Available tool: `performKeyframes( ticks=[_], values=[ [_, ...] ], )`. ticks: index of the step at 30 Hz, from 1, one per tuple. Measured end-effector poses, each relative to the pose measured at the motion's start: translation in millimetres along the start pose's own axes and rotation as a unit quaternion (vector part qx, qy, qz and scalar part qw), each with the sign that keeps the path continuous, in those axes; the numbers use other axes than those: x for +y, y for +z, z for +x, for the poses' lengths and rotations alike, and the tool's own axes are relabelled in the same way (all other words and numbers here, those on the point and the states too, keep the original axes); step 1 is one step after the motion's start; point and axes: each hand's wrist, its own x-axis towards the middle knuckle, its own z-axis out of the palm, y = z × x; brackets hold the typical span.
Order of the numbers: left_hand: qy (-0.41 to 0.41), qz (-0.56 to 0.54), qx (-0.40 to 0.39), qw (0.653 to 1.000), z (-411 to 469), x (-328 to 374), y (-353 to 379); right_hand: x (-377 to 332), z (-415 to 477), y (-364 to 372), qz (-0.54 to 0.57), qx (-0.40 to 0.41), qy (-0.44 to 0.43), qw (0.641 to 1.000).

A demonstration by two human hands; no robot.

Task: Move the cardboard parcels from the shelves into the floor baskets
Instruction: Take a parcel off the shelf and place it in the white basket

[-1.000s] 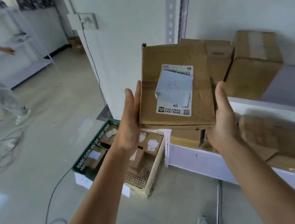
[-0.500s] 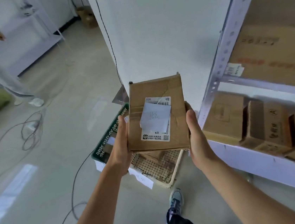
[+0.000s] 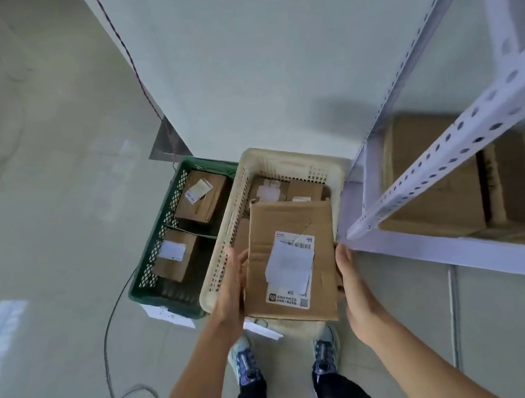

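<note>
Trailing cable (image 3: 105,347): lies looped on the floor at the far left, one end running towards the near corner of the green basket (image 3: 163,233).
Green basket: on the floor, its right wall touching the cream basket (image 3: 226,235); two labelled parcels (image 3: 200,196) sit inside, one behind the other.
Left hand (image 3: 229,294): grips the left edge of the held parcel (image 3: 290,222), thumb on the top face, fingers hidden beneath.
Cream basket: on the floor between the green basket and the shelving; a few cartons show at its far end, while its near end is covered from view.
Held parcel: flat, label up, between the two hands and above the cream basket's near half. Its long axis runs away from the person, in line with the basket's long side.
Right hand (image 3: 352,280): lies flat against the parcel's right edge, thumb straight; any fingers underneath are hidden.
Shelf (image 3: 457,252): just right of the cream basket, carrying larger boxes (image 3: 433,186).
Coming move: probably a straight lowering. The basket lies directly below the parcel, both hands are equally near, and the axes match, so no turn seems needed.
</note>
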Motion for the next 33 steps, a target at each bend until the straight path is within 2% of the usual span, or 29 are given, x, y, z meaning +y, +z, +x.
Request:
performKeyframes(
  ticks=[4, 9, 15, 20, 26, 31, 33],
  values=[
    [-0.054, 0.016, -0.037, 0.998, 82, -46, -20, 63, 63, 5, 0.012, 0.059, 0.057, 0.997],
    [-0.139, 0.017, -0.095, 0.986, 180, -111, -48, 141, 142, 14, 0.002, 0.164, 0.040, 0.986],
    [-0.195, 0.085, -0.122, 0.970, 271, -156, -64, 208, 214, 18, -0.009, 0.225, 0.045, 0.973],
    [-0.218, 0.094, -0.114, 0.965, 326, -183, -68, 226, 265, 18, -0.017, 0.231, 0.055, 0.971],
    [-0.236, 0.121, -0.108, 0.958, 368, -197, -69, 240, 305, 19, -0.090, 0.257, 0.043, 0.961],
    [-0.205, 0.143, -0.105, 0.963, 381, -199, -59, 246, 335, 3, -0.094, 0.268, 0.098, 0.954],
    [-0.196, 0.138, -0.081, 0.967, 382, -203, -55, 248, 342, -2, -0.096, 0.261, 0.124, 0.952]
  ],
)
